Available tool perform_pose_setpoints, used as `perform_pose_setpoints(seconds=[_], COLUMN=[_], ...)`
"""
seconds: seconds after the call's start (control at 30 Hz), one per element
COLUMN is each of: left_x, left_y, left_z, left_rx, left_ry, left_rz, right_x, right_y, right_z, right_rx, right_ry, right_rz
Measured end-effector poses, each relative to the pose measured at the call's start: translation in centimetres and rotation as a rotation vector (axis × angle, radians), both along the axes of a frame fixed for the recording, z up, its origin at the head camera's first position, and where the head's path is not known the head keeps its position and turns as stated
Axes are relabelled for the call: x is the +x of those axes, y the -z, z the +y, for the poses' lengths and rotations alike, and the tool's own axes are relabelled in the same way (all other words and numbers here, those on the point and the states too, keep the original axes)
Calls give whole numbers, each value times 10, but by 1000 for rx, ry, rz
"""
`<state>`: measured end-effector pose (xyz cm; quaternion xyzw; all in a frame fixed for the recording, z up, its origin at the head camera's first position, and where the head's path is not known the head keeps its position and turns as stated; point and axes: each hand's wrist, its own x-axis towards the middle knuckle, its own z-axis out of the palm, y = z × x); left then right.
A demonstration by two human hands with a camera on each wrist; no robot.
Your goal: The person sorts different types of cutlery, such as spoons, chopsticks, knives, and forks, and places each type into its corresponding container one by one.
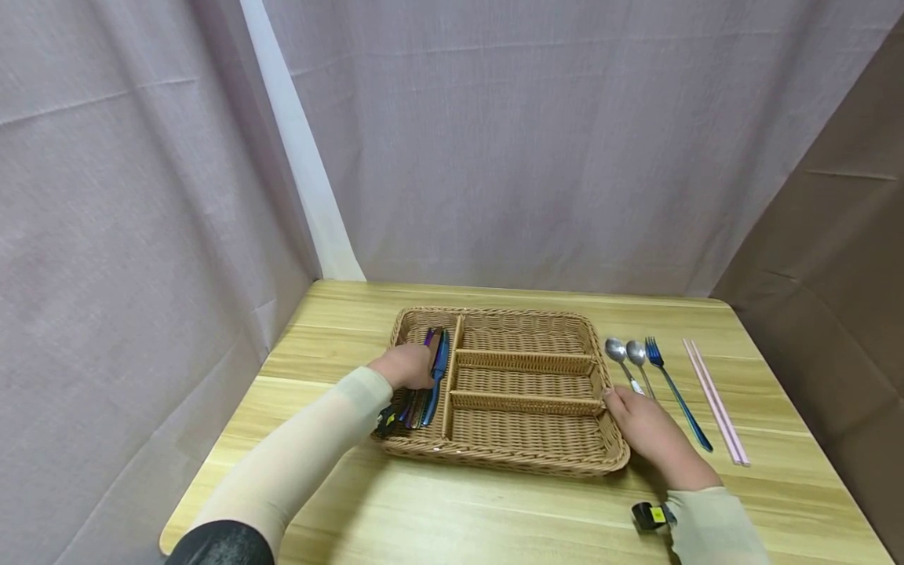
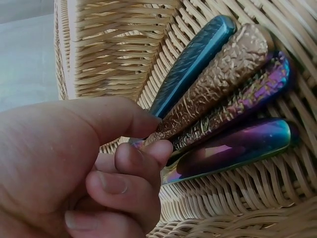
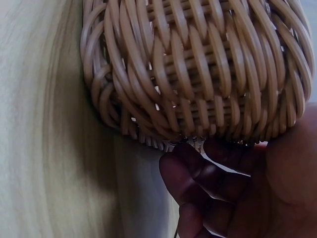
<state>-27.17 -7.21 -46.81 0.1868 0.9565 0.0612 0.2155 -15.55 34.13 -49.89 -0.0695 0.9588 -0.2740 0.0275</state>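
A wicker basket with divided compartments stands on the table. My left hand reaches into its left compartment, thumb and fingers pinching a bronze-coloured knife with a hammered handle. Fanned out around it are a blue knife, a purple textured handle and a smooth rainbow-coloured handle. My fingers hide part of these pieces. At the basket's right end, my right hand grips the rim; in the right wrist view its fingers curl beside the woven wall.
Right of the basket lie two silver spoons, a blue fork and pink chopsticks, roughly side by side. The wooden table has grey curtains behind and to the left, and a brown cloth to the right.
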Motion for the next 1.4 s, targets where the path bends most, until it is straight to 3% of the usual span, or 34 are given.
perform_pose_setpoints(seconds=[0.27,0.73,1.03,1.23,1.4], left_x=[4,6,4,0,0], left_y=[-1,-17,-33,-34,-32], left_z=[-3,-9,-32,-50,-62], left_rx=[2,35,112,173,212], left_ry=[5,-23,-100,-149,-228], left_rz=[29,88,140,174,147], right_x=[1,1,1,1,1], right_y=[0,-1,-1,-2,-3], right_z=[-1,1,0,-1,-1], right_rx=[-3,-7,-5,-4,-7], right_ry=[6,6,12,7,4], right_rz=[-6,-22,-22,-16,-15])
